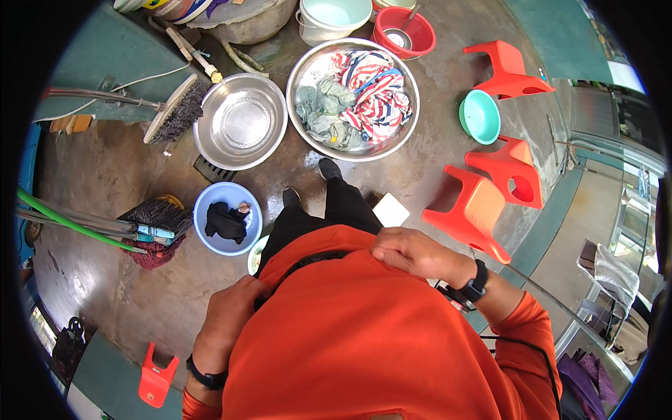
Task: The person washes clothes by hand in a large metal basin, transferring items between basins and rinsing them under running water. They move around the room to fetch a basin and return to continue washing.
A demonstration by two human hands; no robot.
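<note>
My right hand [412, 253] is closed on the front hem of my orange shirt [341, 325]. At the other side of my waist my left hand [231, 310] is curled against the shirt's edge, near a black strap [315, 257]; its fingertips are partly hidden. Beyond my shoes stands a wide steel basin [315, 68] holding grey-green cloth [331, 107] and red, white and blue striped cloth [378, 92]. Beside it sits a second steel basin [207, 123] with a bare bottom. A blue plastic basin [199, 231] to the left contains black cloth [227, 221].
Red plastic stools [475, 202] and a turquoise basin [479, 118] are on the right. A push broom [176, 110] and several long-handled brooms or mops [152, 226] reach in from the left. A red bucket [420, 39] and white bucket [320, 31] stand behind the basins. A floor drain [212, 170] lies nearby.
</note>
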